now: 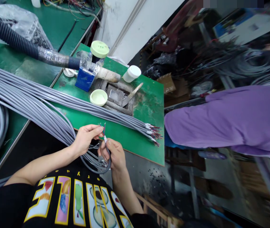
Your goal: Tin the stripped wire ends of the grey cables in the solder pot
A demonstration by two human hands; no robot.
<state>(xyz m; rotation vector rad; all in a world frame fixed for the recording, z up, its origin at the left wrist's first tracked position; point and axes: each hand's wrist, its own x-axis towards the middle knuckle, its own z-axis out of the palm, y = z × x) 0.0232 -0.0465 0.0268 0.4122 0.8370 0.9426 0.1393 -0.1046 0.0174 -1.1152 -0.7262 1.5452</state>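
My left hand (85,136) pinches the thin coloured wires (102,128) that fan out of the stripped end of a grey cable (107,160). My right hand (113,154) grips that same cable just below the stripped end, and the cable loops down and back under the hand. Both hands hover in front of the near edge of a small green table (125,136). A thick bundle of grey cables (54,101) runs across the table from the left, with stripped coloured ends (153,133) near its right edge.
On the small table stand a blue box (84,79), a pale green lid (98,97), a white jar (131,73), a green-capped bottle (99,50) and a metal fixture (117,96). A black corrugated hose (18,42) crosses from the left. A person in purple (227,122) stands at the right.
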